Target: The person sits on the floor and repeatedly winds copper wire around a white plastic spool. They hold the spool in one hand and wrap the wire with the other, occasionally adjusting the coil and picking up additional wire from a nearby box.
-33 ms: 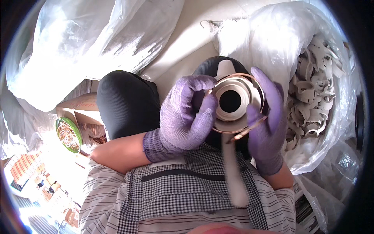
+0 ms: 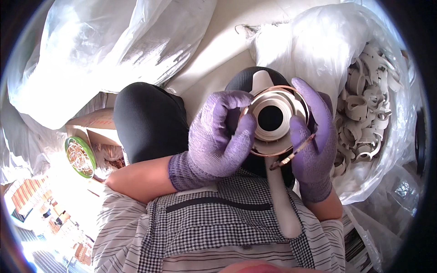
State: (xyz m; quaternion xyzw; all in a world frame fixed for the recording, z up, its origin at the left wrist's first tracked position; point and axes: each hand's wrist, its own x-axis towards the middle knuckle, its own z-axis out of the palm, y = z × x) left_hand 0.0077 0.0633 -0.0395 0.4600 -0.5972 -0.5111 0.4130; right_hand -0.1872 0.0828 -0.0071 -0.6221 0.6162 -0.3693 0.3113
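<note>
In purple knit gloves, my left hand and my right hand grip a pale, round ringed part with a dark centre from both sides, above my lap. A thin copper-coloured ring runs around it. A narrow copper and tan piece hangs at the lower right, by my right thumb. One pale tab sticks up behind the part and a long pale strip extends down over my checked apron; I cannot tell how these join.
A clear plastic bag of pale moulded pieces stands at the right. Large plastic bags fill the upper left. A green dish of copper wire pieces sits beside an open cardboard box at the left, near my bent knee.
The round part has moved slightly right. My right thumb has shifted up along it. The narrow hanging piece and the lower pale strip have swung a little to the right.
</note>
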